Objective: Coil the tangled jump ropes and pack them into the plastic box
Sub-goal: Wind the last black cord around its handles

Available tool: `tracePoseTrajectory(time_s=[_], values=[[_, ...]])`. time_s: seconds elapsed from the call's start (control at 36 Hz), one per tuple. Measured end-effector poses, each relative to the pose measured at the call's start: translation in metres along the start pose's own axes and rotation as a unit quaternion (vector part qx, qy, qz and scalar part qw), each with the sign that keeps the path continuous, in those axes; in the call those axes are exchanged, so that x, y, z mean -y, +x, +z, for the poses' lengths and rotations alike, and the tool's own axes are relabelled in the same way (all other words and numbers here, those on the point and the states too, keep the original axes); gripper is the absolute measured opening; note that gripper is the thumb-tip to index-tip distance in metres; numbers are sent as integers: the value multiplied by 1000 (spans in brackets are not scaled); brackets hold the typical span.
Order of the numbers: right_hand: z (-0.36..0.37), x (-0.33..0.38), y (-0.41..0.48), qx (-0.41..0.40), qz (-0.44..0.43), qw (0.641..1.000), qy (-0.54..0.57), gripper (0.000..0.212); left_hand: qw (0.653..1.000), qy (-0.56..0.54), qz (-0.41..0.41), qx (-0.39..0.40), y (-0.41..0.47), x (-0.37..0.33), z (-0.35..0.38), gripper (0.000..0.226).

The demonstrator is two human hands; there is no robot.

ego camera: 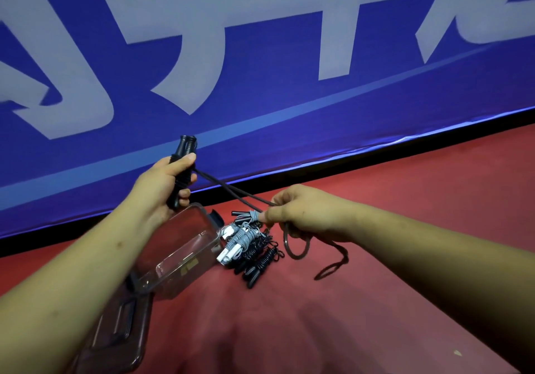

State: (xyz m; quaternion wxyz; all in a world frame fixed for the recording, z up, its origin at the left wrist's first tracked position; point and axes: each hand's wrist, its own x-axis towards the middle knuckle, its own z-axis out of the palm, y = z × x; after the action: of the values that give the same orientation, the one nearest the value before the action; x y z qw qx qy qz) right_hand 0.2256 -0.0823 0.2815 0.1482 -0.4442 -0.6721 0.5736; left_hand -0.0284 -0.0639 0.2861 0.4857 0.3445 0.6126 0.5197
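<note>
Left hand grips black handles; right hand pinches rope (taut).

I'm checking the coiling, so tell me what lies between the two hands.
In the head view, two strands of dark cord run from the black handle gripped by the left hand down to the right hand, which pinches them.

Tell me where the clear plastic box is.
In the head view the plastic box sits left of centre on the red floor, below the left hand, the coiled ropes beside its right end.
</note>
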Motion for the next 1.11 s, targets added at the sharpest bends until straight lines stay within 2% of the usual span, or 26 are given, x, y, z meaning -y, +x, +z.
tracePoseTrajectory(time_s=[0.17,0.33,0.5,0.58,0.69,0.81,0.92,1.0,1.11], values=[[1,-3,-3,-26,10,999,31,55,996,51,29,-66,13,7,-20,15],[3,5,-5,-55,16,996,68,31,988,103,27,-110,21,18,-31,16],[3,11,2,-99,45,994,31,32,981,147,35,-125,27,24,-37,23],[1,15,2,-111,41,993,23,26,978,156,24,-135,30,25,-40,23],[2,14,0,-102,20,992,-73,11,975,175,-2,-139,32,31,-41,20],[4,18,1,-115,-18,975,-189,10,968,211,-3,-139,30,34,-43,20],[4,20,-3,-116,-66,959,-252,43,962,237,16,-137,33,38,-47,23],[2,18,-2,-105,-71,948,-292,29,958,253,21,-136,36,41,-48,24],[-2,13,-4,-118,-88,955,-256,20,956,263,21,-128,38,43,-48,23]])
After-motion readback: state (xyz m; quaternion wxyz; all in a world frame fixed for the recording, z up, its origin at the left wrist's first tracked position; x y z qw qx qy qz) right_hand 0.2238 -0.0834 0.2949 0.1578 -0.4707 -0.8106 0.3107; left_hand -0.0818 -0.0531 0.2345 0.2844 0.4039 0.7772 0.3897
